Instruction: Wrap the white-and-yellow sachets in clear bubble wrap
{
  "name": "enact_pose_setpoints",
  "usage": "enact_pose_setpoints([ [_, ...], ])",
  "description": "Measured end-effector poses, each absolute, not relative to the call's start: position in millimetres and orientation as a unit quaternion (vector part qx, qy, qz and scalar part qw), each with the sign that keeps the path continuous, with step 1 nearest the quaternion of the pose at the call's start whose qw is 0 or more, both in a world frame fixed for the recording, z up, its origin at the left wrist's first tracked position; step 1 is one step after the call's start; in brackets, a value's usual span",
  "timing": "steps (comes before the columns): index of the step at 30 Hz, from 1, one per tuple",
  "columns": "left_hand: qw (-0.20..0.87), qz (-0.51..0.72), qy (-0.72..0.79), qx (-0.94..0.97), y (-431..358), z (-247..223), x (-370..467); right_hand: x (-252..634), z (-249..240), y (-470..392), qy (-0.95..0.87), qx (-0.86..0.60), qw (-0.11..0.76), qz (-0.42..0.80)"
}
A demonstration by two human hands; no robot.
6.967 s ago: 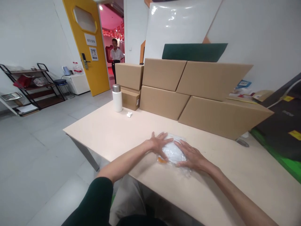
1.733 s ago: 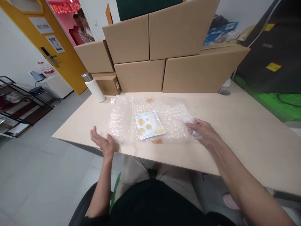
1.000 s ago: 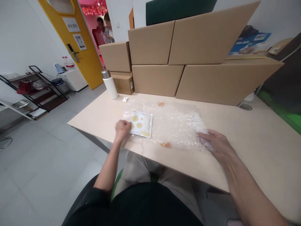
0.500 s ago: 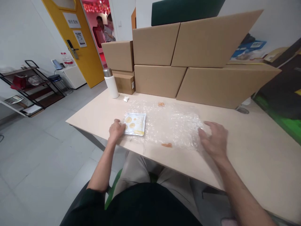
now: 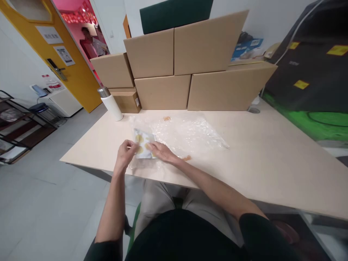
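Two hands meeting on white packet [image 5: 144, 144] atop bubble wrap [image 5: 187, 132], near bottle [image 5: 110, 103]: left hand [image 5: 125, 154] curled, gripping packet's left edge; right hand [image 5: 161, 151] flat, fingers spread, pressing its right side.

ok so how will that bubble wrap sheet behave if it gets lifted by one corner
Likely floppy: the bubble wrap sheet lies thin, flat and crinkled on the table. Probably very light, being clear film, so it may slide easily. The white pouch on its left end, under both hands, could slip off.
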State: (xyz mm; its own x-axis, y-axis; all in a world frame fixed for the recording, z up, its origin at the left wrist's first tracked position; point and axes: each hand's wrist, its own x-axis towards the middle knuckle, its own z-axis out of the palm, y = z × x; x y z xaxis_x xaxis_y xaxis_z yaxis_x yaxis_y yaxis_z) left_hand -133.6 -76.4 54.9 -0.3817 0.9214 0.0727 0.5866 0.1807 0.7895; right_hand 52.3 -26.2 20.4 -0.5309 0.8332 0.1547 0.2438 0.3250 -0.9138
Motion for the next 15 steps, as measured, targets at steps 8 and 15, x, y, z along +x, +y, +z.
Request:
enact_pose_setpoints([
  [8,0.264,0.349,0.601,0.669,-41,58,-40,94,18,-12,-0.396,-0.363,0.406,0.739],
  [15,0.109,0.143,0.653,0.736,-34,35,7,170,8,8,-0.472,-0.526,0.535,0.463],
])
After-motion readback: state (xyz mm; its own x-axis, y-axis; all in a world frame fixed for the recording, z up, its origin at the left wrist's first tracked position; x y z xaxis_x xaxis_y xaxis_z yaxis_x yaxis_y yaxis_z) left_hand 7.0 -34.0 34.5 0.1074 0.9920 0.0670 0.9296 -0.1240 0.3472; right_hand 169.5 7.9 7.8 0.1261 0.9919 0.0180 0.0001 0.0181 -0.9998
